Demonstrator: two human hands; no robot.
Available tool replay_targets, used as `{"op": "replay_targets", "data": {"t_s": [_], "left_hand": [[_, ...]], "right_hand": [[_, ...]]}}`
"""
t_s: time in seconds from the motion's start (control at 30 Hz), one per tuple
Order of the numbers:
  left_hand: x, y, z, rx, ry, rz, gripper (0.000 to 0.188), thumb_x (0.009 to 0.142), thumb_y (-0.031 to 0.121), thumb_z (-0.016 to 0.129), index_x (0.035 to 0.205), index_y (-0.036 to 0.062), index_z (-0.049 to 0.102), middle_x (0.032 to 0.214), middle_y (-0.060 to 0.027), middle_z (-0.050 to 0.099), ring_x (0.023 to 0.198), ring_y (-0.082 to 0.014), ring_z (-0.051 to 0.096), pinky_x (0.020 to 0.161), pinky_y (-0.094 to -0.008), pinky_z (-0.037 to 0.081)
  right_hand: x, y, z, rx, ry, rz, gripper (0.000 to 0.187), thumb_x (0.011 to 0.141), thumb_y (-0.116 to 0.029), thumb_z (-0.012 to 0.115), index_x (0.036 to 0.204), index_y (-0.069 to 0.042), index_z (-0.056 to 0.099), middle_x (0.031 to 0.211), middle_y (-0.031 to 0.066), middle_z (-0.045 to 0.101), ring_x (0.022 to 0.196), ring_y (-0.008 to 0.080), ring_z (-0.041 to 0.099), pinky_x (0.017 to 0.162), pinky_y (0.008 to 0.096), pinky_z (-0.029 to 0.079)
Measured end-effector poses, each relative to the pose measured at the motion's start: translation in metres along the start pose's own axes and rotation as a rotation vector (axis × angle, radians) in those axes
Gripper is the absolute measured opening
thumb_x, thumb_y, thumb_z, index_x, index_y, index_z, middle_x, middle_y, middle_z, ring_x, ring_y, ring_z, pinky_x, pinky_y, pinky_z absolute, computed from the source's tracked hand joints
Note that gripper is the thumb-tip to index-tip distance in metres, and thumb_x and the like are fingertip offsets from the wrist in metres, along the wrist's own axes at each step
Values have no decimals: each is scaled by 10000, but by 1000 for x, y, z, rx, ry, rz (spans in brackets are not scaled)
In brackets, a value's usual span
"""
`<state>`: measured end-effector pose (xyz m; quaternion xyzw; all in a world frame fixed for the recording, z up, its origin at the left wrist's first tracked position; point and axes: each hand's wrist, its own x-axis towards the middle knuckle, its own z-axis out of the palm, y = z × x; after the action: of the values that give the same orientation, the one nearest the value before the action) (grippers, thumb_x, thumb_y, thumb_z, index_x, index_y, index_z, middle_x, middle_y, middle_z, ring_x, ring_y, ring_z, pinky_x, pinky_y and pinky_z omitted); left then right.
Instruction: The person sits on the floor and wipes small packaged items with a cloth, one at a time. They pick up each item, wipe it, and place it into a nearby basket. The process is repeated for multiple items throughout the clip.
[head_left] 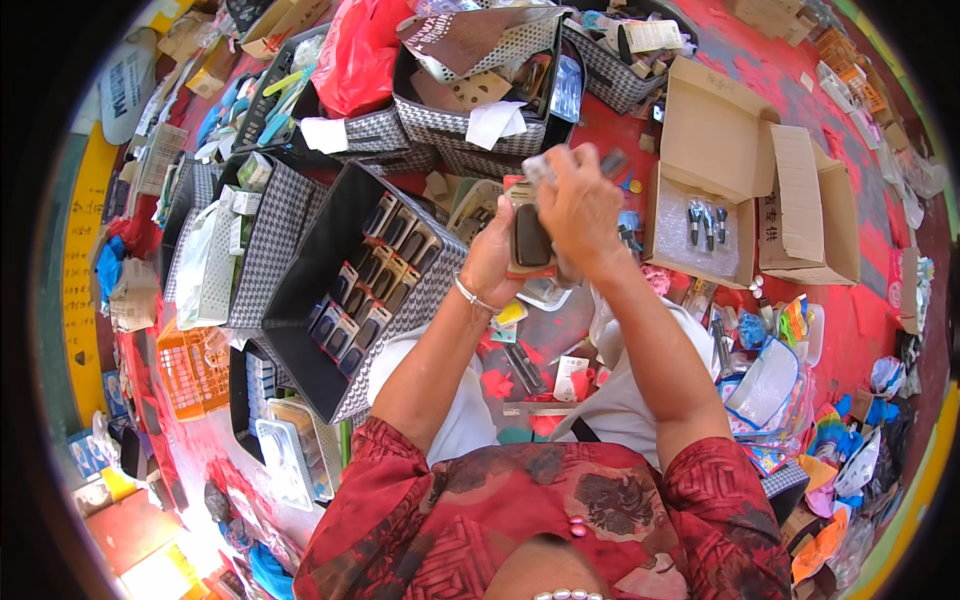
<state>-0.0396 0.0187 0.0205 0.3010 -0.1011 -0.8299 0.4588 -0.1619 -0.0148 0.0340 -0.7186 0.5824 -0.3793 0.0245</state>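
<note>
In front of me, my left hand (488,258) grips the side of a carded blister pack (531,238) holding a dark rounded item, with red-orange card at its edges. My right hand (578,205) is closed over the pack's right side, its fingers curled and blurred by motion. Something greyish with a dark end pokes out by those fingers, too smeared to name. On the left, a tilted houndstooth-patterned bin (290,340) with a black inside contains rows of similar blister packs (374,276). Behind my hands, a white basket (476,208) is partly hidden.
An opened cardboard box (712,130) at right holds several small black-and-silver items (708,226) on bubble wrap. Fabric bins (480,125) packed with goods and a red plastic bag (360,60) stand at the back. An orange basket (192,370) sits left; bagged goods (765,385) lie right.
</note>
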Motion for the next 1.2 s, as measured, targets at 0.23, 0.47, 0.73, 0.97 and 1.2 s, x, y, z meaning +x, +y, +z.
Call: {"op": "replay_targets", "data": {"t_s": [0.23,0.47,0.73,0.97,1.2], "left_hand": [[4,16,-8,4,10,5,500,908,484,417,1115,43,528,931,-111,628,803,-236,636,728,-356,533],[10,5,-10,77,77,84,458,918,451,429,1040,28,554,908,-78,632,744,-179,635,648,-311,537],[13,12,-8,765,151,458,460,952,388,407,1167,-8,502,1036,-90,573,913,-134,561,811,-270,458],[14,-6,-4,362,116,189,519,916,457,447,1177,10,486,1095,-129,568,955,-250,563,842,-306,449],[12,23,-13,-351,-172,-68,501,926,393,415,1214,-15,455,1121,-207,559,937,-306,596,731,-382,540]], "right_hand": [[27,53,-10,348,25,411,193,808,-187,577,923,-36,610,831,125,617,673,243,610,623,332,481],[17,27,-9,1138,-448,716,316,796,-329,653,855,-19,634,761,10,592,673,93,519,609,256,432],[16,18,-12,575,-111,521,246,733,-184,650,877,14,627,706,112,628,658,201,605,612,319,460],[19,2,3,1296,-151,848,144,818,-163,613,835,-20,607,771,77,649,683,207,626,614,345,486],[47,51,-39,1566,193,803,195,847,-195,600,972,-46,606,857,50,632,729,143,605,674,294,502]]}}
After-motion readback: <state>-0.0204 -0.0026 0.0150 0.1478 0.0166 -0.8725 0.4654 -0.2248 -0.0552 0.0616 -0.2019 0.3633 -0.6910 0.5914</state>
